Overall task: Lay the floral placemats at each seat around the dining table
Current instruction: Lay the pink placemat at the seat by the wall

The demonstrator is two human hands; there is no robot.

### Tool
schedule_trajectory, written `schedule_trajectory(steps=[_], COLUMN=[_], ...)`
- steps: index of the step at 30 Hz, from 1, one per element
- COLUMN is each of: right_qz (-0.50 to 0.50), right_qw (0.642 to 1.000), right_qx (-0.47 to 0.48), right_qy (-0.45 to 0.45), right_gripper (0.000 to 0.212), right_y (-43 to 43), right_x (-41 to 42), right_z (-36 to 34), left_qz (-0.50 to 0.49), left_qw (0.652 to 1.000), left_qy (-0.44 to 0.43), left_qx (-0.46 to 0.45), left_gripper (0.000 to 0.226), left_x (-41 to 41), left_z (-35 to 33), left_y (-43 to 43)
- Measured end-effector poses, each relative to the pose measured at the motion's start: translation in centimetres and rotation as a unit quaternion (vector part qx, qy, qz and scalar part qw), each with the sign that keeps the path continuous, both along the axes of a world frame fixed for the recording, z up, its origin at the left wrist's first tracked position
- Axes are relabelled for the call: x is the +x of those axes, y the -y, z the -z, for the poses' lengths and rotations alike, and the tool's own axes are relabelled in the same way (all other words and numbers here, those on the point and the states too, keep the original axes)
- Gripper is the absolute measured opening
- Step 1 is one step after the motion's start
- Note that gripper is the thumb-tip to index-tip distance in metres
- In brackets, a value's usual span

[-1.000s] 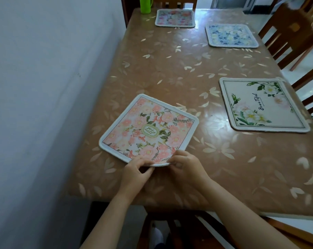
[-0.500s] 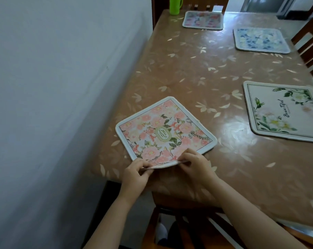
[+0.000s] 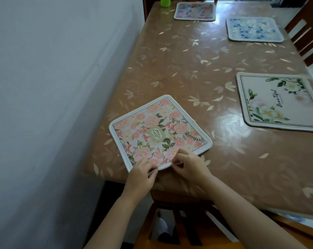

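Pink floral fabric placemat (image 3: pixel 159 133), skewed, extends away from left hand (image 3: pixel 143 176) and right hand (image 3: pixel 189 165), both pinching its near edge.

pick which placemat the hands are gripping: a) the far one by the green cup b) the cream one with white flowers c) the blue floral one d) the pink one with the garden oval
d: the left hand and the right hand both pinch the near edge of the pink placemat with the oval label at its middle.
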State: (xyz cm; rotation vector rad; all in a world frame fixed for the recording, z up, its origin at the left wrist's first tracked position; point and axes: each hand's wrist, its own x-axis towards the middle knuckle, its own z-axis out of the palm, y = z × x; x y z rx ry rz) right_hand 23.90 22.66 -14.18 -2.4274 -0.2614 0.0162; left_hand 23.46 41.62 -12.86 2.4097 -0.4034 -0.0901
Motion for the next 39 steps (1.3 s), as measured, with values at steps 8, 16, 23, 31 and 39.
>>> schedule_trajectory(steps=[8,16,23,31,39], right_qz=[0.033,0.084,0.091,0.151,0.120], right_qw=[0.999,0.994,0.989,0.982,0.973], right_qx=[-0.022,-0.059,-0.111,-0.109,-0.139], right_qy=[-0.008,0.041,0.022,-0.043,-0.141], right_gripper=[0.008,0.007,0.012,0.003,0.009], right_y=[3.1,5.1,8.3,9.7,10.8], right_x=[0.9,0.5,-3.0,-5.7,-6.4], right_z=[0.1,-0.4,-1.0,0.2,0.7], left_qz=[-0.057,-0.050,0.015,0.101,0.163], left_qw=[0.997,0.997,0.998,0.995,0.985], left_qy=[-0.038,-0.024,-0.009,0.003,0.044], left_qx=[-0.031,-0.048,-0.064,-0.019,0.041], left_gripper=[0.006,0.011,0.014,0.011,0.013], left_x=[-0.4,-0.2,1.6,2.3,2.1], left_z=[0.2,0.5,1.2,3.1,3.3], left_y=[-0.7,-1.4,1.0,3.0,2.9])
